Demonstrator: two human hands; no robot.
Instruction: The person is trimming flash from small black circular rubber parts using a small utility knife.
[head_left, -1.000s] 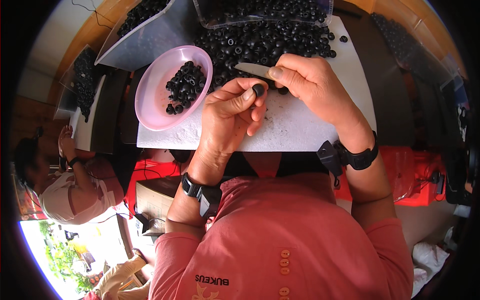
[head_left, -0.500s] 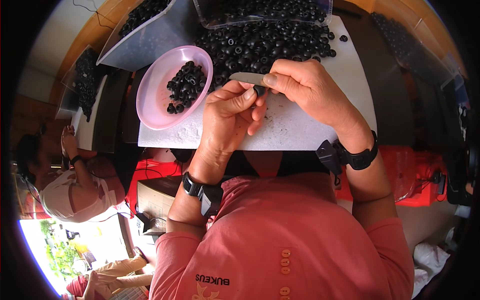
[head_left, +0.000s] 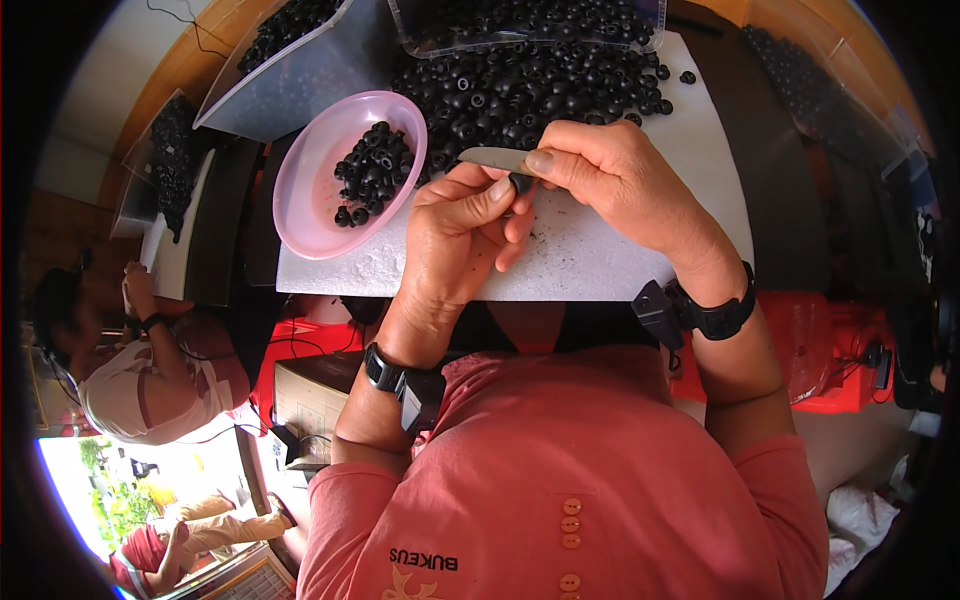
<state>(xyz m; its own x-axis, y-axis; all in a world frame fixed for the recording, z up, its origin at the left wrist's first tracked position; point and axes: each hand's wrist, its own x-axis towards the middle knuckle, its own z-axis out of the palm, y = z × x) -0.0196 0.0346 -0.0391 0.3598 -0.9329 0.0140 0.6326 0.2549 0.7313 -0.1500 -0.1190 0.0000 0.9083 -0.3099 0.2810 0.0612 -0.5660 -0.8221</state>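
Note:
My left hand (head_left: 455, 235) pinches a small black rubber ring (head_left: 521, 183) between thumb and fingers over the white board (head_left: 600, 260). My right hand (head_left: 610, 175) holds a thin grey blade (head_left: 492, 158) whose flat lies against the ring. A pile of black rubber rings (head_left: 530, 85) covers the far part of the board. A pink bowl (head_left: 310, 215) to the left holds several more black rings.
A clear plastic tray (head_left: 520, 20) of rings stands behind the pile, and a grey tray (head_left: 300, 75) lies at the back left. Another person (head_left: 140, 370) sits at the left by a second board. Red crates (head_left: 820, 350) stand under the board at right.
The blade and my right hand have moved left and down onto the ring in my left hand. My left thumb has closed over the ring.

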